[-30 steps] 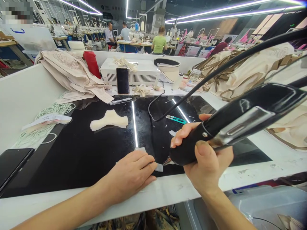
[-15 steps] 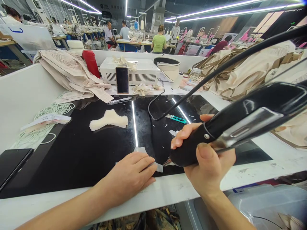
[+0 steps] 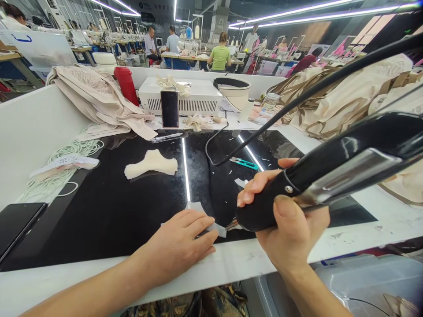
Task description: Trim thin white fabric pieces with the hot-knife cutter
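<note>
My right hand [image 3: 291,224] is wrapped round a black handheld tool [image 3: 324,163] with a silver lever. Its metal tip [image 3: 233,225] points down-left and meets the right end of a grey-white translucent piece [image 3: 218,229]. My left hand [image 3: 181,240] lies flat over that piece, fingers extended, covering most of it on the black glossy board [image 3: 132,211]. Further back on the board rests a cream padded piece [image 3: 151,164]. Teal thread snips [image 3: 245,164] and a small white scrap [image 3: 240,182] lie behind my right hand.
A black cable [image 3: 277,119] arches over the right side. Phones [image 3: 170,109] [image 3: 20,224], a red bottle [image 3: 127,86], a white vented box [image 3: 198,103] and cream fabric heaps [image 3: 95,99] [image 3: 350,103] surround the board. Several people sit or stand in the background.
The view has shifted very slightly. Both hands stay nearly where they were, with the tool tip still at the translucent piece's right end.
</note>
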A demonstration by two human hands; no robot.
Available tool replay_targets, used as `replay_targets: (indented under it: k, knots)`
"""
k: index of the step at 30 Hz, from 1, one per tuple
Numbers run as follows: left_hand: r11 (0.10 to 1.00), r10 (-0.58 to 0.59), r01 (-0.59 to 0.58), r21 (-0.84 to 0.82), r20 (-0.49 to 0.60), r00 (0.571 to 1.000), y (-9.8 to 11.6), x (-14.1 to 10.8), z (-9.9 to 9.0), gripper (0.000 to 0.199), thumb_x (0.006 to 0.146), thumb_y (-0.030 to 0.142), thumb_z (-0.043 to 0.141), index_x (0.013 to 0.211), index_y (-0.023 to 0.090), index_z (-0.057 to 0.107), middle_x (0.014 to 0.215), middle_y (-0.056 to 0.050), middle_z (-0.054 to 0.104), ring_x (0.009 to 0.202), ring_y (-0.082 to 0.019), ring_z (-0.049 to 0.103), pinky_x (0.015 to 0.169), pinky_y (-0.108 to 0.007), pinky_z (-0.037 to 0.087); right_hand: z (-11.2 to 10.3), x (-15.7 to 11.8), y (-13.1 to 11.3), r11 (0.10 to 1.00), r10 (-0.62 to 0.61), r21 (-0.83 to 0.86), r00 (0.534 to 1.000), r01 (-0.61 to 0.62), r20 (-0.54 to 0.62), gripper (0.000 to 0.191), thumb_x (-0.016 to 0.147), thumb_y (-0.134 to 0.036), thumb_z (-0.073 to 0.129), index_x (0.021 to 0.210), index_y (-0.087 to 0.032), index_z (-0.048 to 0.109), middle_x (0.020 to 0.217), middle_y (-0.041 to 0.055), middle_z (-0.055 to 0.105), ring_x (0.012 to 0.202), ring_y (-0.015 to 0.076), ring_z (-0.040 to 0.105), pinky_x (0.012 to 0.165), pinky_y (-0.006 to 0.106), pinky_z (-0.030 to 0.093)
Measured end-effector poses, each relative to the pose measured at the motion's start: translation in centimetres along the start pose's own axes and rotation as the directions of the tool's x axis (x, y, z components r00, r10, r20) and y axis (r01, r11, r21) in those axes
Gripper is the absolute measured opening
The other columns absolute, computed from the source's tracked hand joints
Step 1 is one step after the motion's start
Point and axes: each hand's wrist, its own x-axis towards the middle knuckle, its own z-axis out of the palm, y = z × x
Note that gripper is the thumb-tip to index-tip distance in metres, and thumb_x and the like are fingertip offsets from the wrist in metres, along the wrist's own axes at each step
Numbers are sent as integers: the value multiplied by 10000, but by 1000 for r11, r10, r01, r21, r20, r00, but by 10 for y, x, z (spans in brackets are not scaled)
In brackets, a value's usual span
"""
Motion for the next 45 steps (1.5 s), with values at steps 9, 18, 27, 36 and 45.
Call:
replay_targets:
  k: [9,18,27,36,45]
  knots:
    - [1000,0,0,-17,-10,1000,0,1,-1,201,1082,271,543,1140,141,684,1185,-101,736,1106,-261,700,996,-454,610,1,-8,-5,999,9,32,999,-10,32,411,865,-397,829,1213,-287,641,837,-23,687,617,161,639,539,327,554]
    - [996,-4,3,-87,-17,1000,-2,-1,-6,225,1090,277,525,1188,146,678,1217,-97,741,1123,-248,705,1062,-456,585,3,-2,-7,998,9,55,1000,-10,13,417,835,-386,850,1185,-271,655,820,-24,689,609,157,633,530,314,562]
    - [985,-145,147,-87,29,989,-24,-18,-49,243,1102,239,491,1261,166,659,1267,-98,724,1165,-222,690,1052,-404,590,5,2,-5,1000,-13,8,1000,12,15,396,856,-379,829,1198,-269,661,827,-28,694,619,147,640,540,301,582]
    - [964,-264,264,-3,14,964,-37,-57,-56,277,1097,266,507,1301,194,679,1283,-53,741,1191,-211,696,1092,-388,570,2,-4,0,999,-40,1,999,40,4,402,857,-365,838,1201,-259,658,833,-24,702,622,146,647,536,303,591]
    - [958,-286,287,-24,34,958,-34,-64,-53,281,1096,313,519,1297,206,683,1286,-64,729,1214,-232,681,1092,-427,576,0,-3,-1,999,-33,-29,999,33,-6,377,855,-349,827,1187,-267,667,824,-31,709,618,155,647,532,313,588]
